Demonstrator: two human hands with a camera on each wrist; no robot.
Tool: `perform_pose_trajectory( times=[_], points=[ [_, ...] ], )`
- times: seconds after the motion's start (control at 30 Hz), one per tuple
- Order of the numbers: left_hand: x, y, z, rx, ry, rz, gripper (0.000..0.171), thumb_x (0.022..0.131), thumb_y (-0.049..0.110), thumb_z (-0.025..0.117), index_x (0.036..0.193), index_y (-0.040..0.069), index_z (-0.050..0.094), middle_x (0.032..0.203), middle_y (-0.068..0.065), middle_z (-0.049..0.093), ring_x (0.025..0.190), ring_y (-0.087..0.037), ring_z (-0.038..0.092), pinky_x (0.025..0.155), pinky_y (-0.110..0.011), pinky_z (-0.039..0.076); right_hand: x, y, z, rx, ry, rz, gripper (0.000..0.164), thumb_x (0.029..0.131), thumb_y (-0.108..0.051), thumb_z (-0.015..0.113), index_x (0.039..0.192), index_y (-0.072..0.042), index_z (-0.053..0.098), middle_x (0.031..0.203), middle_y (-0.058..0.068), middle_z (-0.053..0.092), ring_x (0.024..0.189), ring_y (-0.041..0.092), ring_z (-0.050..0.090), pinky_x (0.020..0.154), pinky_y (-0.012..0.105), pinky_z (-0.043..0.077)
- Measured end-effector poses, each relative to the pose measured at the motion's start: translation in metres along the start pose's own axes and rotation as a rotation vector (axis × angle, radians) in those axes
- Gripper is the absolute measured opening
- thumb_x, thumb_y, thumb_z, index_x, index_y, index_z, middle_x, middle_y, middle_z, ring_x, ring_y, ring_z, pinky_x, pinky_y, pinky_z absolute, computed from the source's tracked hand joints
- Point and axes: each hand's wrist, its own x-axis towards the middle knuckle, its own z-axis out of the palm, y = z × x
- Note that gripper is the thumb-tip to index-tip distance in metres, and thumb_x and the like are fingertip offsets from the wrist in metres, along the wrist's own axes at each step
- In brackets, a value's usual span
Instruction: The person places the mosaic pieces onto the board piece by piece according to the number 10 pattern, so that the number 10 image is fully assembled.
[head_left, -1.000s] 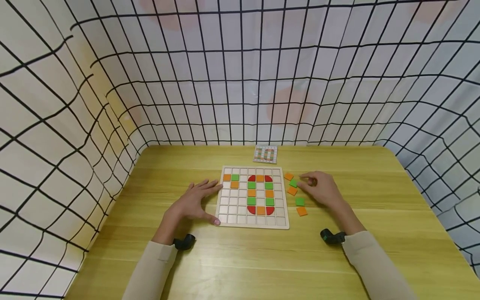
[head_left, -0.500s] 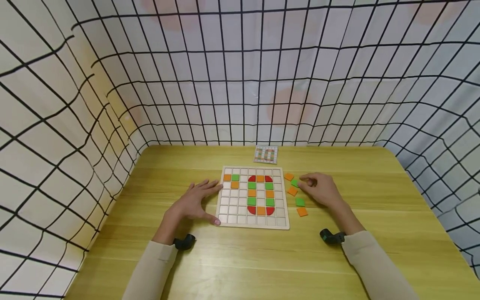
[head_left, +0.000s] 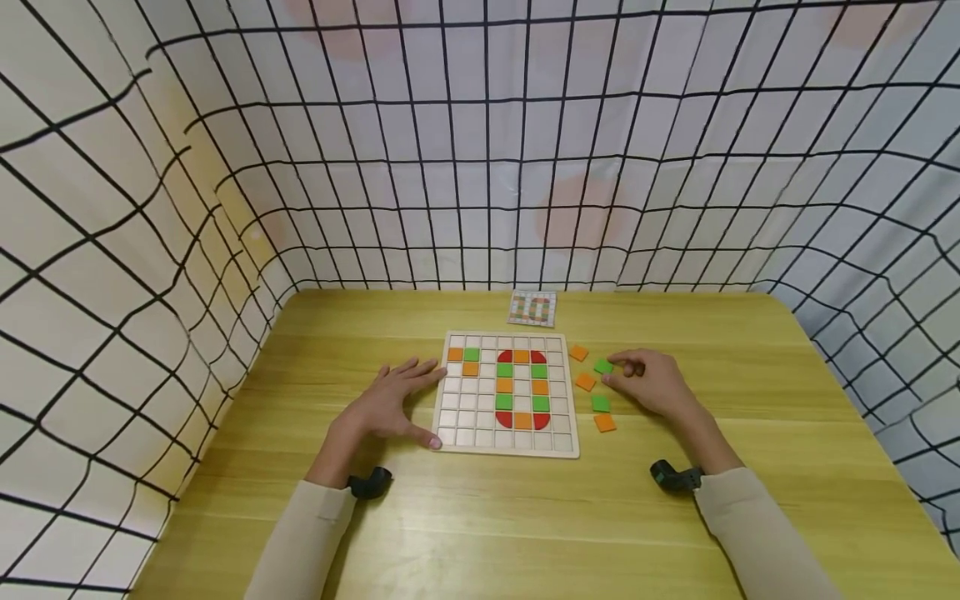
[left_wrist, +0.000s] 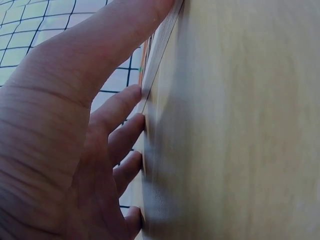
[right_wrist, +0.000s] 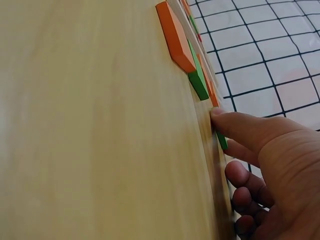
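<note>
A pale square grid board (head_left: 476, 417) lies on the table, bearing orange, green and red flat pieces. Along its left side my left hand (head_left: 390, 404) is spread, the thumb at the near corner and the index fingertip at the left edge. My right hand (head_left: 648, 379) is right of the board and pinches a green square tile (head_left: 603, 366) between thumb and index finger. The right wrist view has this green tile (right_wrist: 221, 139) partly hidden by the thumb; the other fingers curl below. Close by lie orange tiles (head_left: 586, 382) and another green tile (head_left: 600, 403).
Behind the board lies a small pattern card (head_left: 532, 308) printed with a coloured grid. White cloth behind a black wire mesh (head_left: 487, 167) encloses the back and sides of the wooden table (head_left: 487, 525).
My right hand has shifted slightly right, drawing the green tile away from the orange tiles beside the board. The left hand stays in place.
</note>
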Motion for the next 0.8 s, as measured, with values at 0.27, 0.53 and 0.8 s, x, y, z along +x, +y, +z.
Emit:
perform_pose_trajectory(
  times=[0.27,0.53,0.8],
  points=[
    [0.002,0.000,0.002,0.003,-0.003,-0.003,0.119,0.063,0.074,0.085,0.162,0.032,0.035,0.172,0.002,0.024,0.161,-0.034,0.014,0.125,-0.070,0.003,-0.001,0.000,0.001,-0.034,0.028,-0.007,0.036,0.095,-0.033,0.076,0.122,-0.009,0.075,0.091,0.004,0.064,0.077,0.019,0.051,0.070,0.032,0.043],
    [0.002,-0.002,0.002,0.000,0.004,0.008,0.120,0.063,0.074,0.086,0.162,0.031,0.035,0.172,0.001,0.025,0.161,-0.034,0.014,0.125,-0.070,0.003,-0.002,-0.007,0.002,-0.035,0.041,-0.045,0.034,0.097,-0.026,0.073,0.124,-0.005,0.073,0.090,0.005,0.065,0.077,0.019,0.051,0.072,0.034,0.043],
    [0.000,-0.001,0.001,0.005,-0.005,-0.003,0.119,0.063,0.074,0.086,0.162,0.030,0.035,0.172,0.001,0.024,0.161,-0.034,0.013,0.125,-0.070,0.003,0.004,-0.034,0.011,-0.005,0.007,-0.063,0.036,0.097,-0.030,0.073,0.124,-0.006,0.073,0.089,0.003,0.064,0.075,0.019,0.048,0.069,0.032,0.041]
  ],
)
